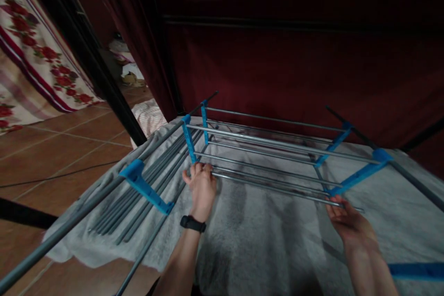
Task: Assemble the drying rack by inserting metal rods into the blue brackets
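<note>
A partly assembled rack of grey metal tubes and blue plastic brackets stands on a grey blanket point(243, 236). My left hand point(201, 187), with a black band at the wrist, has its fingers curled over the left end of a thin metal tube point(263, 186), just below a blue bracket point(189, 138). My right hand point(348, 219) pinches the same tube near its right end, palm upward, below the right blue bracket point(362, 173). Several crossbars span the brackets behind it. Another blue bracket point(145, 188) sits nearer on the left side tubes, with no crossbar at it.
Several loose tubes point(138, 199) lie side by side on the blanket at left. A blue bracket point(416, 270) shows at lower right. Dark red curtain point(277, 69) hangs behind. A black post point(104, 78) rises at left, beside tiled floor point(79, 148) and a floral cloth point(45, 51).
</note>
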### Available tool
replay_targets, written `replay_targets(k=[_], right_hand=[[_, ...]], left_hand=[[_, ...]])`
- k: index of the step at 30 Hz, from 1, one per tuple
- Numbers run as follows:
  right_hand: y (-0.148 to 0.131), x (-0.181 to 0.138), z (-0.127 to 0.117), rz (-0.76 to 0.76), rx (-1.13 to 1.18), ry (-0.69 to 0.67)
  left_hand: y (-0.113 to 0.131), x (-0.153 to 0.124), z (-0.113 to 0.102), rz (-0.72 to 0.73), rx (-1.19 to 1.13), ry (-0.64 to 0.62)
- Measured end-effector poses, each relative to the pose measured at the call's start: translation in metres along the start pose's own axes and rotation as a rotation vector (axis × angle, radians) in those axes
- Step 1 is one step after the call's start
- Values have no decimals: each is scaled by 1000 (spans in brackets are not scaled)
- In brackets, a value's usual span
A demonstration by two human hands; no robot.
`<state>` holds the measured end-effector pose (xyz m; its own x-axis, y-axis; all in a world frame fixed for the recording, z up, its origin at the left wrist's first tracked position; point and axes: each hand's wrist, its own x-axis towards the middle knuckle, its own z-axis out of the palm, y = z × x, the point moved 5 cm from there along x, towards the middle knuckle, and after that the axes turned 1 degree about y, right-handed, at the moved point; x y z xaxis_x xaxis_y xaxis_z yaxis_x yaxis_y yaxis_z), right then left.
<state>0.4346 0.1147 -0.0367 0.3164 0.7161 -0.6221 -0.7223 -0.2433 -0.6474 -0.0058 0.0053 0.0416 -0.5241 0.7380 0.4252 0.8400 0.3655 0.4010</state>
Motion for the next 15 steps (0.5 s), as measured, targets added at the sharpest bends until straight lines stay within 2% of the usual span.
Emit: replay_targets(k=[2,4,6,9,12,15], right_hand=[[0,-3,1,16,0,8],[0,-6,3,25,6,15],[-1,-8,3,16,24,27],[-3,-9,3,-4,47,32],[-5,-8,2,-16,36,17],[-2,-9,3,-23,17,-14]], left_hand=[[-13,6,-8,-129,-147,130],[-28,11,-9,-325,-436,212],[-38,14,0,-520,-761,201],[-42,15,13,-672,-1048,150],[-45,11,19,-799,-1284,214],[-45,5,24,-1025,-1509,267]])
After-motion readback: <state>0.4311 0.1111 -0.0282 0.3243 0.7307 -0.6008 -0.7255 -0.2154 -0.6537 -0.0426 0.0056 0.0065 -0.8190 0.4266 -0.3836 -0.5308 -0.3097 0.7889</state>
